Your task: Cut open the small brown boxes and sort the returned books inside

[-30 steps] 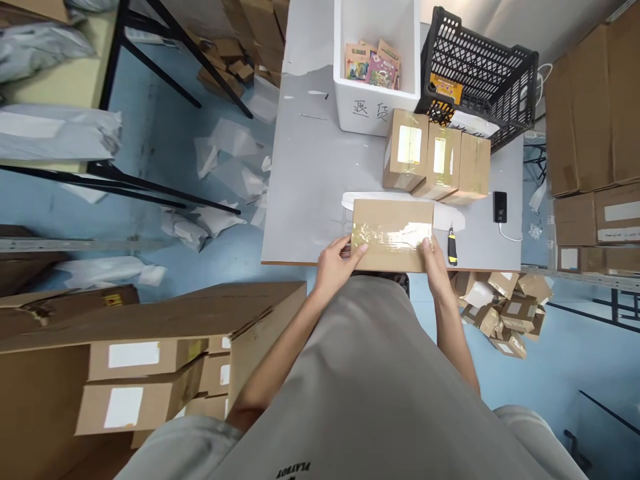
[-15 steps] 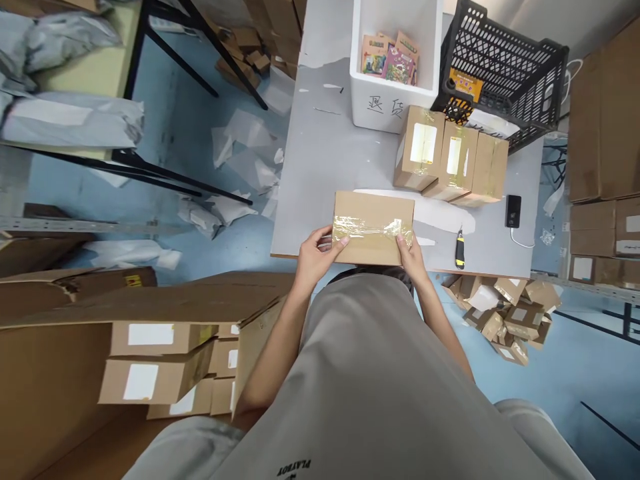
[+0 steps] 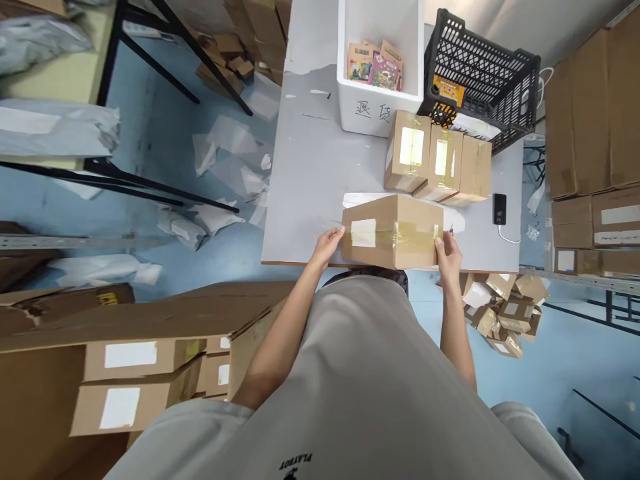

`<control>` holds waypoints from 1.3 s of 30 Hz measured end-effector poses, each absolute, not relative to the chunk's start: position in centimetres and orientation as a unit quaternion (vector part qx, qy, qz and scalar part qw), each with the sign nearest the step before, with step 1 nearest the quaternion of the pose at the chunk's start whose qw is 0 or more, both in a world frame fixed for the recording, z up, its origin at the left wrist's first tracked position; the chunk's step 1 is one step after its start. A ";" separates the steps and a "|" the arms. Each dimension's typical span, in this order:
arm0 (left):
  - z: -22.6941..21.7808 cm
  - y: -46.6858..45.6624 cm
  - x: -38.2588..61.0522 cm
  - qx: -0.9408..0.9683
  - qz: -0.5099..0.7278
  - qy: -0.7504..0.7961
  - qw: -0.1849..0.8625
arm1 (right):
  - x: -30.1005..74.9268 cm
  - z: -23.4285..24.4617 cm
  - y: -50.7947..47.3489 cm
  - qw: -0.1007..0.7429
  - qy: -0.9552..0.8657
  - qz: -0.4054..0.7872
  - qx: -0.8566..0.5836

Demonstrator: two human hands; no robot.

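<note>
A taped cardboard box [image 3: 395,230] with a white label on its near face stands at the front edge of the grey table [image 3: 310,180]. My left hand [image 3: 327,243] presses against the box's left end, and my right hand [image 3: 449,250] grips its right end. Both hands hold the box between them. A yellow-and-black utility knife lies behind my right hand, mostly hidden.
Three taped boxes [image 3: 435,163] stand in a row behind. A white foam bin [image 3: 375,110] holds coloured packets; beside it a black crate [image 3: 480,73]. A phone [image 3: 499,208] lies at the right. Cartons [image 3: 145,373] are stacked lower left, small boxes [image 3: 500,313] on the floor right.
The box has been turned over: its taped top face gave way to a side with a white label, and my hands shifted from its near corners to its two ends.
</note>
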State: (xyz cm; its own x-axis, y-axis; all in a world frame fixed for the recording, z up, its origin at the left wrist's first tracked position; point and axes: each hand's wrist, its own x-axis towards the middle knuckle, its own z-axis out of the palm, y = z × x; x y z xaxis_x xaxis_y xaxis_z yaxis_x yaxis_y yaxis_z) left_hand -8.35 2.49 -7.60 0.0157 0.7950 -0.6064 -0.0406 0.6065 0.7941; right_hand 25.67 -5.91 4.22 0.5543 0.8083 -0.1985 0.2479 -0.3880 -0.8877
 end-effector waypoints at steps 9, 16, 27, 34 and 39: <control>-5.7 2.5 -5.0 0.256 0.323 0.560 0.718 | 23.4 8.1 -7.0 0.368 -0.414 0.263 -0.790; -3.3 2.2 -7.6 0.339 0.380 0.603 0.614 | 22.8 7.4 -6.2 0.424 -0.407 0.297 -0.753; -2.9 2.1 -13.9 0.423 0.336 0.703 0.462 | 18.2 -0.9 -5.2 0.327 -0.374 0.396 -0.772; -2.0 1.5 -13.0 0.424 0.317 0.724 0.441 | 18.4 -2.3 -5.9 0.372 -0.378 0.387 -0.755; 0.8 0.4 -12.1 0.487 0.295 0.708 0.417 | 20.3 -2.8 -6.3 0.403 -0.362 0.404 -0.737</control>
